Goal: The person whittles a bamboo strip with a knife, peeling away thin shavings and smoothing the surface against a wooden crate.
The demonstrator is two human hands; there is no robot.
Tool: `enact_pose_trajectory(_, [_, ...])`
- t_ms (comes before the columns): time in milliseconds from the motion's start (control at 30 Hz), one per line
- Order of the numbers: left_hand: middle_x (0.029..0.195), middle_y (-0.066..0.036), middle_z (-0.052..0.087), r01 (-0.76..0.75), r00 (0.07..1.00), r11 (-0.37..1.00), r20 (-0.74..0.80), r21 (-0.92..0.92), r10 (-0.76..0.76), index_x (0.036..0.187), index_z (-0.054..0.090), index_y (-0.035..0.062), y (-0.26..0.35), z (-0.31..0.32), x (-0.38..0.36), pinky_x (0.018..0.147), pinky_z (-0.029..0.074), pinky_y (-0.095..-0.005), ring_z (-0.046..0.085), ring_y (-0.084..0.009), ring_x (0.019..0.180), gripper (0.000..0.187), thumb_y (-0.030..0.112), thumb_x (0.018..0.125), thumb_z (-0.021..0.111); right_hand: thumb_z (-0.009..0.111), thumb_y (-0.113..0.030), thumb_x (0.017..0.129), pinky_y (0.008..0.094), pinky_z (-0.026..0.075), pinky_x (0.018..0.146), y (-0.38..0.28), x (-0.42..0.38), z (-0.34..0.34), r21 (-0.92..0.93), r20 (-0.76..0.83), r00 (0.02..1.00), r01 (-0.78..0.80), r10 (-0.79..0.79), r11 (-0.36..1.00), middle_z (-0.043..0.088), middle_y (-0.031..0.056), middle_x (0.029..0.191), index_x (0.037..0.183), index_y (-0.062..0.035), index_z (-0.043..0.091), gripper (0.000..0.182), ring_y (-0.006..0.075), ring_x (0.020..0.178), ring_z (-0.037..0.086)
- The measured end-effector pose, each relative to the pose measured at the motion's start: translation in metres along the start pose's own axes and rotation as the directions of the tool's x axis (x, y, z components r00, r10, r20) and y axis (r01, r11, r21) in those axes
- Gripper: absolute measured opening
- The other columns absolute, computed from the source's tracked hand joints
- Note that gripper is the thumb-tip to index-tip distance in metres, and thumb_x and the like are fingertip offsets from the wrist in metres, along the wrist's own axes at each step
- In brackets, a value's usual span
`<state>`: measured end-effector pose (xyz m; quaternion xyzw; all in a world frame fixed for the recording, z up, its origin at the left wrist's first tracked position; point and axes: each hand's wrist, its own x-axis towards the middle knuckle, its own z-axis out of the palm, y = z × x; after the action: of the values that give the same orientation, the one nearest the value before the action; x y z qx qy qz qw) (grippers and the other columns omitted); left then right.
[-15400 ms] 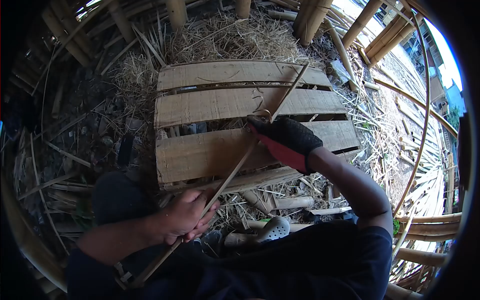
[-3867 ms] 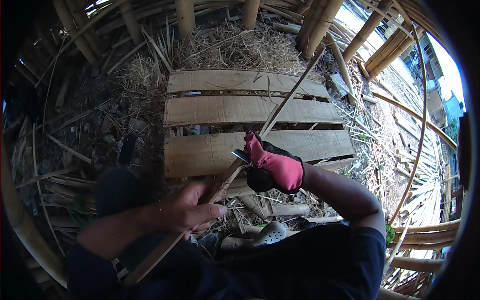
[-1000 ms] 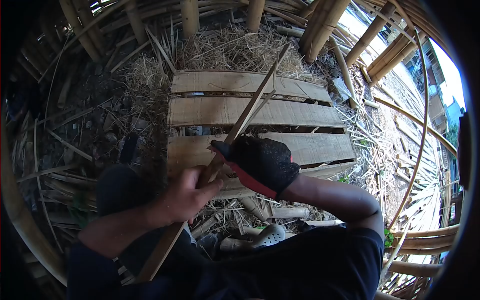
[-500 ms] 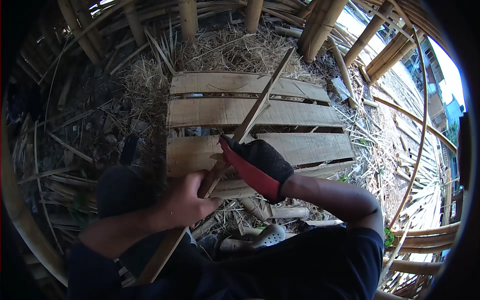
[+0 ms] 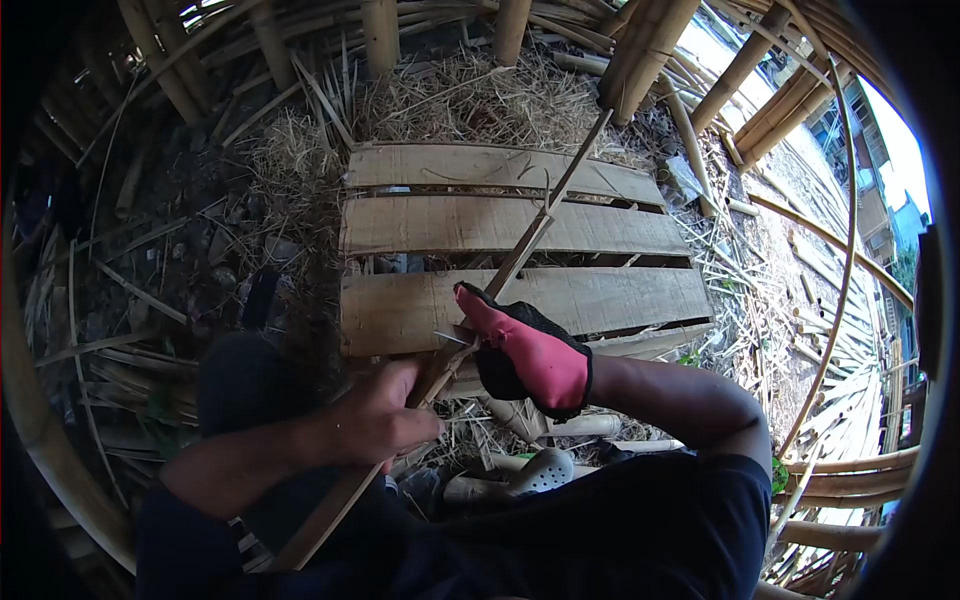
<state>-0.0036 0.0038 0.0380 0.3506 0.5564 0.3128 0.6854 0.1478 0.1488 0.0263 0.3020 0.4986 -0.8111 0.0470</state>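
A long bamboo strip slants from my lap at the lower left up across the slatted wooden bench. My bare left hand is closed round its lower part, knuckles near the bench's front edge. Just above it, my right hand, in a pink and black glove, is closed over the strip with the thumb side pointing up along it. A thin pale piece sticks out to the left between the hands; I cannot tell whether it is a blade or a shaving. Higher up, a split sliver stands off the strip.
The slatted bench has gaps between its boards. Straw and shavings lie behind it, and bamboo posts rise beyond. Many split bamboo strips cover the ground at right. A perforated shoe shows below the bench.
My right hand has turned over, so more of the glove's pink side shows. The strip's far end has shifted slightly right and down. My left hand has stayed nearly in place.
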Motion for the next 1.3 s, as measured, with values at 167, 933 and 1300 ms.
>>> enact_pose_trajectory(167, [0.059,0.002,0.043,0.032,0.996,0.998,0.080,-0.054,-0.028,0.108,0.037,0.0023,-0.001,-0.003,-0.002,0.037,0.039,-0.0237,0.042,-0.0064,0.044,0.030,0.011,0.089,0.058,0.029,-0.055,0.106,0.0223,0.026,0.050,0.009,0.013,-0.029,-0.017,0.196,0.966,-0.170,0.170,0.985,0.033,-0.0066,0.061,0.143,-0.0037,0.043,0.065,0.0058,0.051,0.030])
enact_pose_trajectory(933, [0.059,0.003,0.041,0.054,0.998,0.966,-0.011,-0.254,-0.059,0.108,0.045,0.0061,-0.007,-0.007,0.006,0.035,0.035,-0.0230,0.041,-0.0060,0.040,0.021,0.009,0.090,0.056,0.060,-0.024,0.095,0.0338,0.054,0.074,-0.014,0.013,-0.045,-0.911,0.412,0.654,0.285,-0.635,-0.297,0.067,0.0057,0.096,0.125,-0.0209,0.066,0.030,0.0235,0.085,0.066])
enact_pose_trajectory(1300, [0.056,0.003,0.038,0.105,0.993,0.952,-0.012,-0.289,-0.113,0.106,0.045,0.0083,-0.003,-0.002,0.012,0.038,0.031,-0.0242,0.040,-0.0078,0.036,0.021,0.008,0.088,0.055,0.063,-0.026,0.092,0.0338,0.047,0.052,-0.026,-0.011,-0.024,-0.814,0.572,0.404,0.171,-0.714,-0.556,0.064,0.0020,0.077,0.113,-0.0145,0.069,0.025,0.0196,0.061,0.062])
